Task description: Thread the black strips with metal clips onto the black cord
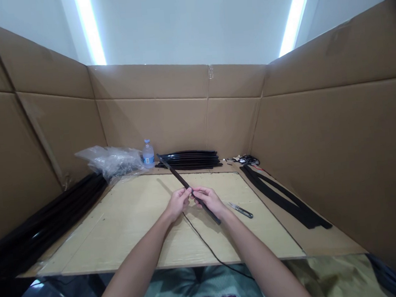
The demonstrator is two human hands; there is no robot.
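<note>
A long thin black strip point(174, 172) is held above the middle of the cardboard-topped table point(128, 228), running from the back left down to the front right. My left hand point(178, 203) pinches it near its middle. My right hand point(209, 201) is wrapped round it just beside the left, with the strip's lower end sticking out past the wrist. A thin black cord point(201, 238) trails from under the hands toward me. Small snips point(241, 210) lie on the table just right of my right hand.
Cardboard walls enclose the table on three sides. A bundle of long black strips point(41, 222) lies along the left edge, with a crumpled clear plastic bag point(111, 160) behind it. At the back stand a water bottle point(147, 154) and stacked black strips point(190, 160). Flat black strips point(285, 198) lie at the right.
</note>
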